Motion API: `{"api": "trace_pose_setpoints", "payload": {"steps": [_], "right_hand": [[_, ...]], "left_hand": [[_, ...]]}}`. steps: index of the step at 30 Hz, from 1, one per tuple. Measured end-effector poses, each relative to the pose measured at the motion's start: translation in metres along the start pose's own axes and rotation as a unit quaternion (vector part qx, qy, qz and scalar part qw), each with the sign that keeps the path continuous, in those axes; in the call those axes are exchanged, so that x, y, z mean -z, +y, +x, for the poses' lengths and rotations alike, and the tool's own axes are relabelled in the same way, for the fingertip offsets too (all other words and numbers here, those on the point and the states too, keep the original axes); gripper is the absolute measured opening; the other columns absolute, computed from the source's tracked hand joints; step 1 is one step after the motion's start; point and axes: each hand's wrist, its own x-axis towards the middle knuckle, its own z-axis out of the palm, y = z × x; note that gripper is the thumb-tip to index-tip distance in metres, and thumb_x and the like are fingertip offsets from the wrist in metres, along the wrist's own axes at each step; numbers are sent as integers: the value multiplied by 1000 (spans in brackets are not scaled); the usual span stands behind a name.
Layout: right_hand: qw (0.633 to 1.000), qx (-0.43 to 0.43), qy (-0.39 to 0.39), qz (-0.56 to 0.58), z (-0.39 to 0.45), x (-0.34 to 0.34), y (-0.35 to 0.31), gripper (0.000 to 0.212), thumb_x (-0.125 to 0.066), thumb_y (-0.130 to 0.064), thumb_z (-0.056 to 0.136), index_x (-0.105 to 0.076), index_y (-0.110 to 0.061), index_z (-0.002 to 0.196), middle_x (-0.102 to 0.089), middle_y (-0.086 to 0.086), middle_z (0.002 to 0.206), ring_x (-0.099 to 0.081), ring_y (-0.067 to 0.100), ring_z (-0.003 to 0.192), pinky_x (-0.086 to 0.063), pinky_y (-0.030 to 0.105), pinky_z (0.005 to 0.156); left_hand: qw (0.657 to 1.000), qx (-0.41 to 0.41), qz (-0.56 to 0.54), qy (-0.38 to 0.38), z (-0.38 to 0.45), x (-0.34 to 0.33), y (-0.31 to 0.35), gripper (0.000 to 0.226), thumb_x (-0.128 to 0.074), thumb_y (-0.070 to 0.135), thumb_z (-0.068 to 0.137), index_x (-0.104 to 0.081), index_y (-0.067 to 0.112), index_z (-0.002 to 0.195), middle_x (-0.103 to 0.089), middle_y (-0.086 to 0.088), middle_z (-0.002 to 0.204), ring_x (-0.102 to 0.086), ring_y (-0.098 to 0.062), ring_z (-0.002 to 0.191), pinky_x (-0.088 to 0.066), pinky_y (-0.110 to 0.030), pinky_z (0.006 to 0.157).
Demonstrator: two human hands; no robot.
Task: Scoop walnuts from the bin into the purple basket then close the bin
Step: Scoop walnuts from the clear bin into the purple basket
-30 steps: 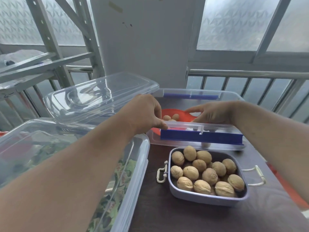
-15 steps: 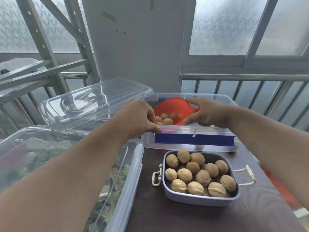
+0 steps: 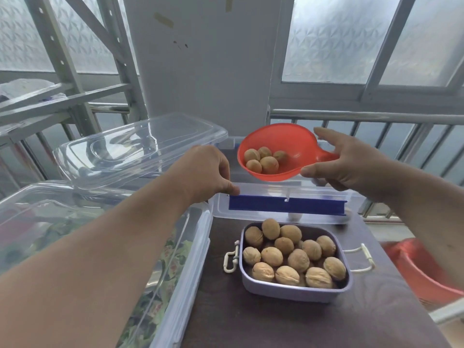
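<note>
Walnuts [image 3: 262, 159] — five or so — now sit in the red scoop [image 3: 278, 151], which a second ago lay low inside the bin [image 3: 283, 212] and has since risen clear above its front rim. Taking the bin as the landmark and reading left to right: far to its left lies a big clear container [image 3: 160, 249] with leafy contents, and a clear lid [image 3: 140, 146] stands raised at the bin's left rear. The left hand [image 3: 203, 174] stays at the bin's front-left corner, fingers curled and thumb tip on the rim beside the blue latch bar [image 3: 286, 204], steadying it as before. Above the bin's middle hangs the loaded scoop; the right hand [image 3: 349, 167] holds its short handle between thumb and fingers, the other fingers spread loosely. In front of the bin, on the dark counter [image 3: 251, 322], sits the purple basket [image 3: 296, 290], already heaped with walnuts. To the bin's right front, a red tub [image 3: 421, 270] shows at the counter's edge.

The lift means another load is on its way — my guess is it needs to swing forward and tip into the basket. With the basket this full, nuts could roll off. Closing the bin is not yet done.
</note>
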Motion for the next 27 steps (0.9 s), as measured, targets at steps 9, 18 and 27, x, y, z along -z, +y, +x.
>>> {"api": "trace_pose_setpoints", "payload": {"steps": [9,18,27], "right_hand": [[996,84,19,-22,-73,10,6,104,-91,-22,68,-41,-39,157,-82,-1,106,-80,15,88,-63,29,83],[988,103,50,-108,-116,-5,28,107,-93,-39,70,-29,-68,151,-78,-22,104,-74,-1,94,-53,23,91],[967,140,110,-184,-140,-26,41,114,-90,-33,78,-16,-60,160,-74,-9,92,-59,1,96,-40,0,78]], "left_hand": [[1000,2,-2,4,-2,-4,5,27,-94,38,77,-79,16,76,-68,3,65,-64,-12,60,-47,-23,55],[1000,-6,7,18,0,-5,2,28,-96,43,73,-81,19,72,-74,-1,70,-67,-12,68,-45,-24,56],[1000,-6,7,18,0,-5,2,28,-96,43,73,-80,20,72,-73,1,69,-67,-13,69,-45,-25,58]]}}
